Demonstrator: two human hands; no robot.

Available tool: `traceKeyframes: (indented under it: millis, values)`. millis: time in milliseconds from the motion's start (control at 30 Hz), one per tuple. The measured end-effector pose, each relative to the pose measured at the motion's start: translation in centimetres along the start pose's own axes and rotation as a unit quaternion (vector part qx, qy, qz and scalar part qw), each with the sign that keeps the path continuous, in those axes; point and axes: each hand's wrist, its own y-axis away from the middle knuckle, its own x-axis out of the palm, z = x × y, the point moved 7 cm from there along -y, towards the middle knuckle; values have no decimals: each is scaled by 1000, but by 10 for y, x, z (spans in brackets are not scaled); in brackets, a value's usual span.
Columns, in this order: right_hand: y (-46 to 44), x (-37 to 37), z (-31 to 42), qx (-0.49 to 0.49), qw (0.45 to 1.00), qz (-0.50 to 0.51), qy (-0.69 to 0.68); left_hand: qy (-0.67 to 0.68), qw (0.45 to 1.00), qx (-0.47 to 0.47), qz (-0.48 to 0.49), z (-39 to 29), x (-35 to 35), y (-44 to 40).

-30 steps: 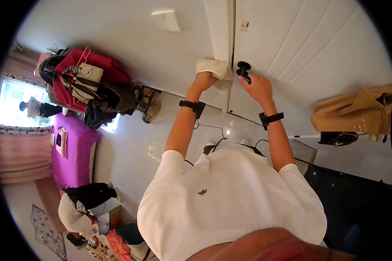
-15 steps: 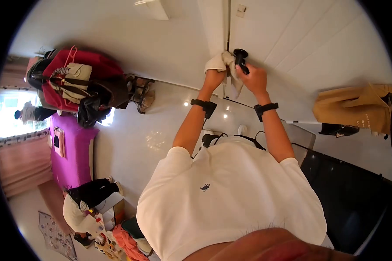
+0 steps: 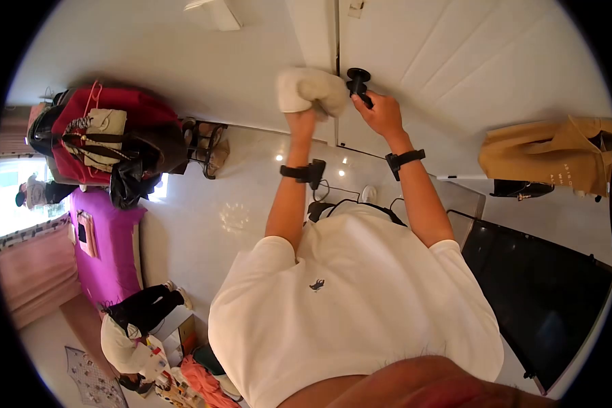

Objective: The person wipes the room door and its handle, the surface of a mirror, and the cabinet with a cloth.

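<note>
A pale beige cloth point(image 3: 311, 90) is bunched over the fingers of my left hand point(image 3: 301, 121), which grips it near the wall just left of the door edge. The cloth is smeared by motion and hides most of the fingers. My right hand point(image 3: 382, 115) is closed around the end of a black door handle point(image 3: 358, 87). That handle is fixed to the white door point(image 3: 449, 61), close to its left edge. A small gap separates the cloth from the handle.
Coats point(image 3: 122, 109) and bags hang on the left, beside a shoe rack point(image 3: 207, 146). A brown coat point(image 3: 547, 156) hangs at right above a large black panel point(image 3: 537, 285). Another person point(image 3: 126, 333) bends near a purple bed point(image 3: 105, 238) and cluttered items.
My left hand has moved left with the cloth, away from the door handle and across the door edge. My right hand stays on the handle. The view has shifted slightly.
</note>
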Motion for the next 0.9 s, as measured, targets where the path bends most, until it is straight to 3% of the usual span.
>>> traceKeyframes:
  millis: [133, 200, 300, 433, 500, 533, 667, 800, 867, 900]
  values:
    - [4, -2, 6, 2, 999, -2, -35, -86, 996, -1, 22, -39, -19, -43]
    - [2, -3, 8, 8, 999, -2, -36, -218, 960, 21, 174, -26, 1, -58]
    - [3, -2, 6, 7, 1000, 6, -16, -251, 943, -3, 217, -2, 30, -41]
    - [4, -1, 9, 24, 998, 53, -10, -333, 856, -175, 356, 117, 34, 60]
    - [3, -4, 17, 26, 997, 69, -3, -290, 918, 26, 268, 176, 26, 103]
    - [2, -8, 21, 13, 998, 59, 24, -370, 857, -31, 357, 142, 46, 81]
    - [-1, -19, 36, -10, 991, 71, 117, -225, 943, 74, 232, 83, 41, 32]
    - [-2, -23, 41, -63, 980, 41, 183, -229, 962, 28, 144, 10, 8, -29]
    - [2, -23, 42, -60, 981, 54, 177, -104, 981, -121, 108, 11, -26, -47]
    - [5, -27, 47, -119, 975, -6, 186, -111, 982, -116, 99, 1, -42, -49]
